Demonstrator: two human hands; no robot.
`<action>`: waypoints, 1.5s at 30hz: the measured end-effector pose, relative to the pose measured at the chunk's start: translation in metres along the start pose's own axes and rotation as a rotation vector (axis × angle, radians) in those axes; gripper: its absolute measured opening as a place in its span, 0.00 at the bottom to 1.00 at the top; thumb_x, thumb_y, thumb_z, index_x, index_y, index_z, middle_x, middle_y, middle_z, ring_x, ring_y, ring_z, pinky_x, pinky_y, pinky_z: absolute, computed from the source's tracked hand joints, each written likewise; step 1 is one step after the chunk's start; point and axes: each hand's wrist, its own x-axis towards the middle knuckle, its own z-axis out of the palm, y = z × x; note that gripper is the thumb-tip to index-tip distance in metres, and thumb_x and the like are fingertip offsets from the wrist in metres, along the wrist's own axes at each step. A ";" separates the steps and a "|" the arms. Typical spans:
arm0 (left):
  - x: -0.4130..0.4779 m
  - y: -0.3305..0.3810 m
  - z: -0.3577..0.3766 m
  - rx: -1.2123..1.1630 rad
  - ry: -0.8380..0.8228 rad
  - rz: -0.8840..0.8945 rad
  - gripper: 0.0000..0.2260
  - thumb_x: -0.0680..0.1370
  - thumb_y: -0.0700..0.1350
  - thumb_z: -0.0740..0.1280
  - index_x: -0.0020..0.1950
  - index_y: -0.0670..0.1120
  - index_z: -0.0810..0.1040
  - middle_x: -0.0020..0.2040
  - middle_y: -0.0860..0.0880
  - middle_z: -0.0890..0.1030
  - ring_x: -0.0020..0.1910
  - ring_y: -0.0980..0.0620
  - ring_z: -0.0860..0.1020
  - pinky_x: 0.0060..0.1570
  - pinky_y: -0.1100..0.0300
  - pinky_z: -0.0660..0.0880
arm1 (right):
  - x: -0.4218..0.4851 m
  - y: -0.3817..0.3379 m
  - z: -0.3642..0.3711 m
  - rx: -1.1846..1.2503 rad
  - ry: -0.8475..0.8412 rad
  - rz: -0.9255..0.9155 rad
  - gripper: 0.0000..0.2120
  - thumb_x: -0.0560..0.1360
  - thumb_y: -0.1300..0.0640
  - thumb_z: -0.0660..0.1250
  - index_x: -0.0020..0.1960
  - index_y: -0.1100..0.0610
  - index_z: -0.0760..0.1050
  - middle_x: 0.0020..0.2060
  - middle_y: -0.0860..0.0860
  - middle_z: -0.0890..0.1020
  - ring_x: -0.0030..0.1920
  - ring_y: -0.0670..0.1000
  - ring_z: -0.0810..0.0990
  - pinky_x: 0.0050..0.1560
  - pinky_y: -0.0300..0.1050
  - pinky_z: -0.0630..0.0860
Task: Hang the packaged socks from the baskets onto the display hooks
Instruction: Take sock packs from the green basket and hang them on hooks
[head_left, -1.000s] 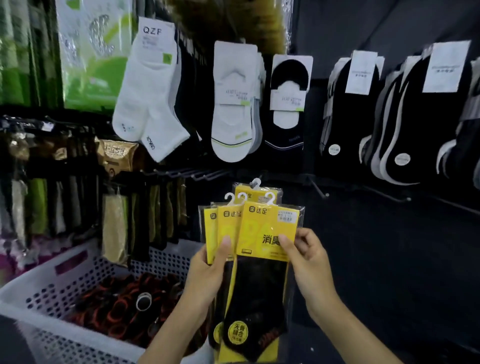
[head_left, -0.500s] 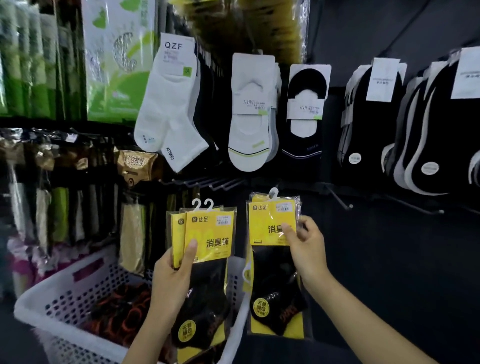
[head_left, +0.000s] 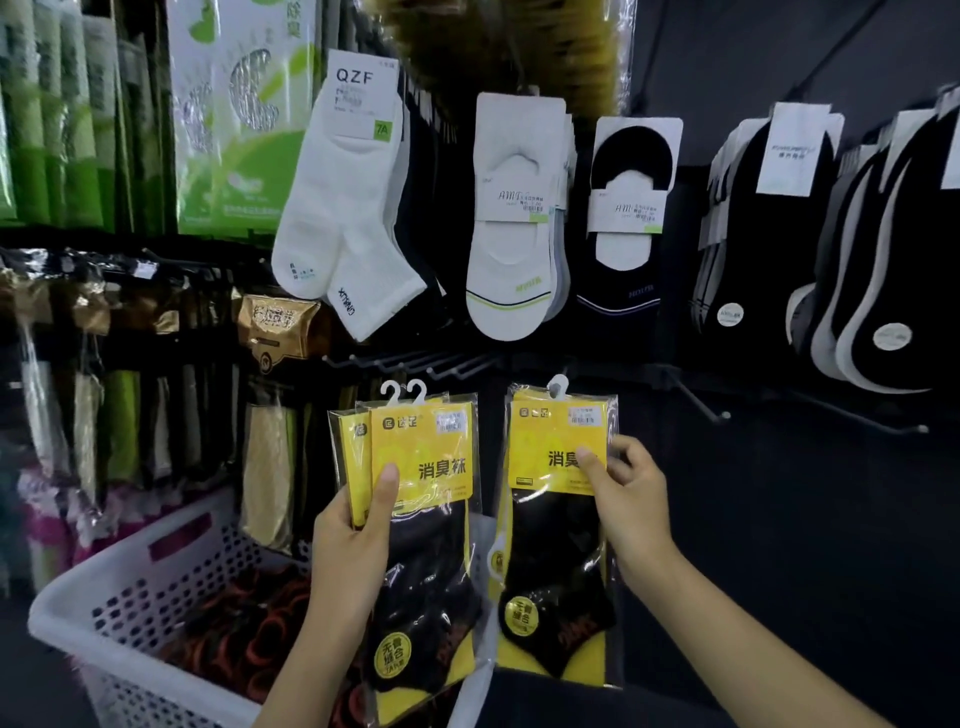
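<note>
A white perforated basket (head_left: 130, 571) at lower left is holding dark goods with orange-red rings (head_left: 244, 639). The left grip (head_left: 353, 545) is pinching two yellow sock packets (head_left: 431, 457) at centre frame, thumb lying on the front. The right grip (head_left: 628, 499) is pinching another yellow packet (head_left: 550, 441) just beside them, not touching, under the display hooks (head_left: 415, 364).

Dark wall (head_left: 753, 52) behind the stock; white socks (head_left: 343, 208) and black socks (head_left: 753, 234) hang along it; green packets (head_left: 239, 104) upper left; lighting dim.
</note>
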 end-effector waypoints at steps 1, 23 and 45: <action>0.000 -0.002 0.000 -0.005 -0.005 0.000 0.13 0.72 0.62 0.62 0.45 0.54 0.79 0.35 0.64 0.82 0.36 0.69 0.78 0.34 0.79 0.70 | 0.005 0.004 0.001 0.007 0.021 0.040 0.02 0.76 0.57 0.68 0.47 0.54 0.74 0.41 0.49 0.85 0.45 0.49 0.84 0.49 0.47 0.79; -0.031 0.005 0.033 -0.192 -0.261 -0.236 0.15 0.71 0.57 0.68 0.55 0.53 0.81 0.50 0.53 0.85 0.51 0.54 0.83 0.53 0.55 0.77 | -0.055 0.005 0.012 0.069 -0.233 0.103 0.07 0.73 0.53 0.69 0.50 0.53 0.78 0.45 0.48 0.84 0.46 0.44 0.83 0.44 0.35 0.79; -0.008 0.000 -0.001 -0.111 -0.094 -0.161 0.07 0.77 0.59 0.59 0.47 0.60 0.75 0.36 0.73 0.79 0.37 0.79 0.75 0.41 0.69 0.65 | -0.006 -0.010 -0.012 0.008 -0.023 0.049 0.03 0.77 0.57 0.66 0.50 0.56 0.76 0.43 0.49 0.85 0.44 0.46 0.84 0.46 0.43 0.79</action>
